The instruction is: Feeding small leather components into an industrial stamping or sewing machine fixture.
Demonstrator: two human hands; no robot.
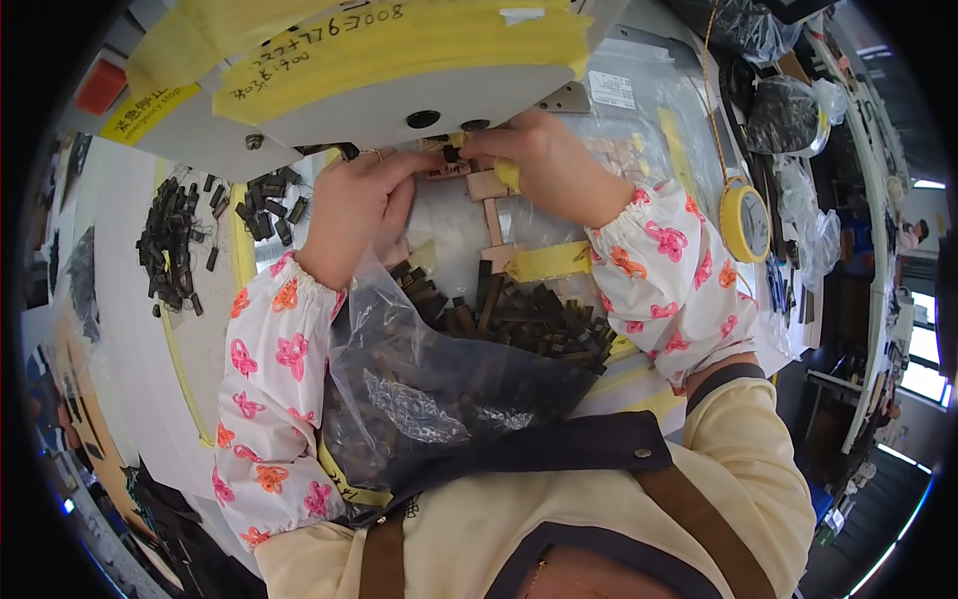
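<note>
fingers [489, 147] bent inward, left hand [351, 205] and right hand [549, 168] meet, small black block [451, 155] between fingertips, each hand's grip i cannot tell.

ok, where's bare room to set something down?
Bare: tabletop between the leftmost dark pieces and left sleeve, also left of those pieces. Crowded: by the machine, around left hand and right hand; at the bag and dark blocks.

At the right, a yellow-rimmed round dial [746, 221] sits near crumpled clear plastic bags [798, 195].
</note>
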